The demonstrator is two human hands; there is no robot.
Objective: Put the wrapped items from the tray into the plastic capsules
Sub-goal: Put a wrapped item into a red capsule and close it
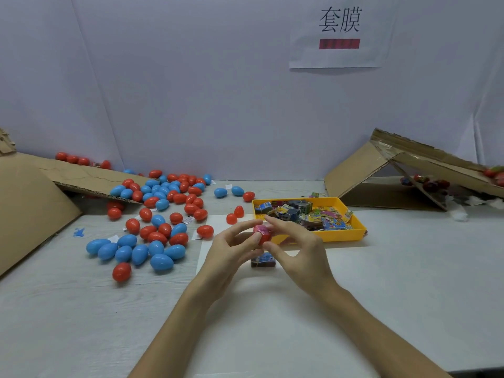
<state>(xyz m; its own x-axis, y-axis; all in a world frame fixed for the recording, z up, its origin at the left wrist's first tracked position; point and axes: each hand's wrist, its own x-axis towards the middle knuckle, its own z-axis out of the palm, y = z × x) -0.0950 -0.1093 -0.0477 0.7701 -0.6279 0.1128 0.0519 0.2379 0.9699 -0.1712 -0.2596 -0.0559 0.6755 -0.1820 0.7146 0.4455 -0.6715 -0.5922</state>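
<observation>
Both hands meet above the table's middle around a red capsule half [264, 236] with a pink wrapped item [260, 229] sitting in its mouth. My left hand [231, 249] pinches it from the left, my right hand [296, 245] from the right and above. Just below them a blue wrapped item [264, 261] lies on the table. The yellow tray [338, 235] behind my right hand holds several colourful wrapped items [305, 212]. Many closed red and blue egg capsules [161, 211] lie scattered to the left.
A cardboard ramp [35, 195] slopes at the left, with red capsules on its far end. A folded cardboard shelter [395, 173] at the right back covers some wrapped eggs. A cream sheet [215, 252] lies under my hands. A paper sign [339, 31] hangs on the back wall.
</observation>
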